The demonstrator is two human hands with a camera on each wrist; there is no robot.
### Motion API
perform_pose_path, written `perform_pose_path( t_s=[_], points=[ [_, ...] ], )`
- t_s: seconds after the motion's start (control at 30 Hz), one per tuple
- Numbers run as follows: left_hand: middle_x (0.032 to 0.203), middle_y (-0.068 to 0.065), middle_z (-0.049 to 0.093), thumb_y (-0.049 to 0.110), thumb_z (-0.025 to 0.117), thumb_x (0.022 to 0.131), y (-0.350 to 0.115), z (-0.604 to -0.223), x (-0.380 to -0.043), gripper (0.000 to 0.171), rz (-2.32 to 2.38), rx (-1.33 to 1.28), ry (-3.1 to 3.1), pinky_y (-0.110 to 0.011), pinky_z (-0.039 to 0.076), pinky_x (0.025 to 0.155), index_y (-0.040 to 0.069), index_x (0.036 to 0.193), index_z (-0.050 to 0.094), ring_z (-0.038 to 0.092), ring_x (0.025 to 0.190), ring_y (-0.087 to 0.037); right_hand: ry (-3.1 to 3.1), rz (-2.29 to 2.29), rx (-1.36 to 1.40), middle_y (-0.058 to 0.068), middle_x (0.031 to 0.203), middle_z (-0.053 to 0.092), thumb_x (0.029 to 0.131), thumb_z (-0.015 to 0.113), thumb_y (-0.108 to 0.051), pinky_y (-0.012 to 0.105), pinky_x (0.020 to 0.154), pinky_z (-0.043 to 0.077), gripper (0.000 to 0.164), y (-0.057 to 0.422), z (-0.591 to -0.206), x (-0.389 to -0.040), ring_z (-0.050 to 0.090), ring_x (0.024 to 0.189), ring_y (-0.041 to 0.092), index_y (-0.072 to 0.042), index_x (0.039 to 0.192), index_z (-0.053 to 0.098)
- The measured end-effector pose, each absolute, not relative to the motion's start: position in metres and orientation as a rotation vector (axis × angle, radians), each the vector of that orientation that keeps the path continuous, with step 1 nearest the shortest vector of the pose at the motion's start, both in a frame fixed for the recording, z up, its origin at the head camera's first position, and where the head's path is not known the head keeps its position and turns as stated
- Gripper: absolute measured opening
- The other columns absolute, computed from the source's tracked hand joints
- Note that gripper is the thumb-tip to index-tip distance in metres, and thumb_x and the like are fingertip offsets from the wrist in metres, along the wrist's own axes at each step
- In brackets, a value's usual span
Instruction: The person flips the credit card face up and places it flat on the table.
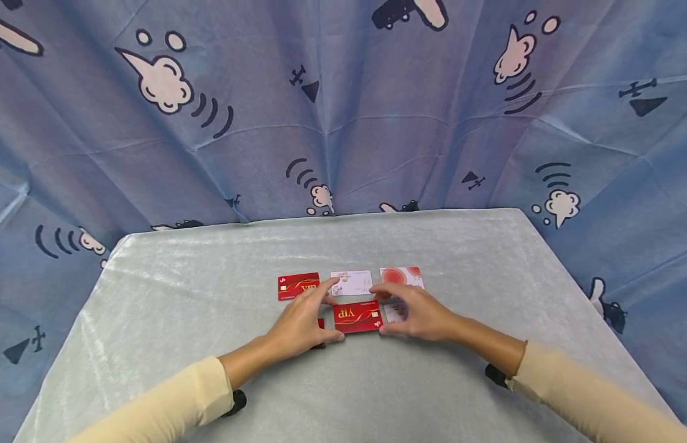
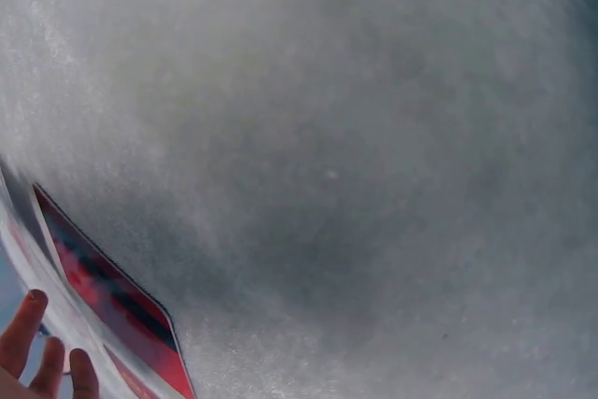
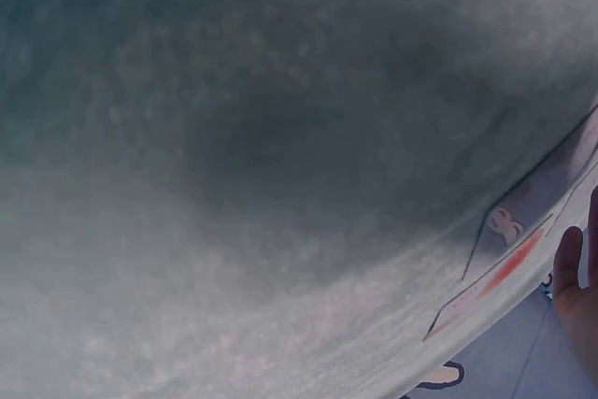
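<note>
A red VIP card (image 1: 357, 317) lies in the middle of the front row, its lettering upside down. My left hand (image 1: 299, 320) grips its left end, thumb at the near corner and a finger by the far corner. At the other end, my right hand (image 1: 426, 312) holds the card with curved thumb and fingers. Under the left hand another red card (image 1: 320, 332) is mostly hidden; a pale patterned card (image 1: 396, 312) is partly covered by the right hand. In the wrist views, only some left fingers (image 2: 47, 352) and right fingers (image 3: 570, 268) show.
Behind lie a red VIP card (image 1: 298, 287), a white flowered card (image 1: 351, 283) and a white card with red circles (image 1: 401, 277), in a row. A pale cloth covers the table (image 1: 183, 295). Beyond its far edge hangs a blue patterned curtain (image 1: 365, 154).
</note>
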State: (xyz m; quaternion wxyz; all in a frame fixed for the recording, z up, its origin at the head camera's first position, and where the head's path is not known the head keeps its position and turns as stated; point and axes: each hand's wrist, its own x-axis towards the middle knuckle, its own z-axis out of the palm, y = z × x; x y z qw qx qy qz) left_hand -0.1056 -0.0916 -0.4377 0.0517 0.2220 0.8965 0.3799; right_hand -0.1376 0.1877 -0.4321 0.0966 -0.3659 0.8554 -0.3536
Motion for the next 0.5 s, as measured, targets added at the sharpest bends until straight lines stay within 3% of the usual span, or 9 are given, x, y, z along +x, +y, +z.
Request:
perform_pose_path(
  t_s=[0.17,0.5],
  points=[
    [0.118,-0.001,0.069,0.029,0.09,0.073,-0.0924,-0.44,-0.1051,0.097,1.129,0.683,2.727,-0.051,0.039,0.105,0.015,0.153,0.037,0.053,0.122,-0.024,2.546,-1.015,-1.071,0.005,0.126,0.065,0.077,0.087,-0.021,0.043,0.096,0.05,0.069,0.1862,-0.4355,-0.1361,0.061,0.112,0.017,-0.006,0.136,0.056],
    [0.117,-0.001,0.07,0.032,0.09,0.072,-0.092,-0.4438,-0.1035,0.093,1.025,0.718,2.778,-0.049,0.041,0.102,0.015,0.15,0.041,0.053,0.123,-0.025,2.561,-0.961,-1.053,0.002,0.128,0.064,0.078,0.086,-0.024,0.042,0.098,0.049,0.069,0.1849,-0.4395,-0.1339,0.06,0.115,0.015,-0.008,0.137,0.056]
  ],
)
